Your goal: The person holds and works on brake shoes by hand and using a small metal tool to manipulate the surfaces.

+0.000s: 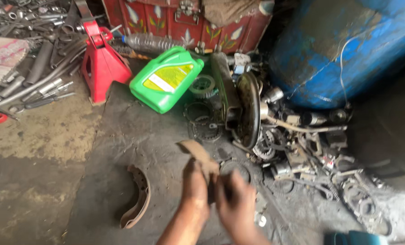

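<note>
My left hand (194, 187) grips a curved, worn brown brake shoe (197, 154) by its lower end, holding it up over the dark mat (121, 136). My right hand (235, 199) is close against the same end of the shoe, blurred, with its fingers on or beside it. A second brake shoe (136, 199) lies flat on the mat to the left of my hands.
A green oil jug (168, 79) lies on its side at the mat's far edge. A red jack stand (100, 61) stands at the left, by loose wrenches and rods (34, 68). Gears, a round backing plate (249, 109) and scrap parts fill the right. A blue drum (343, 45) stands behind.
</note>
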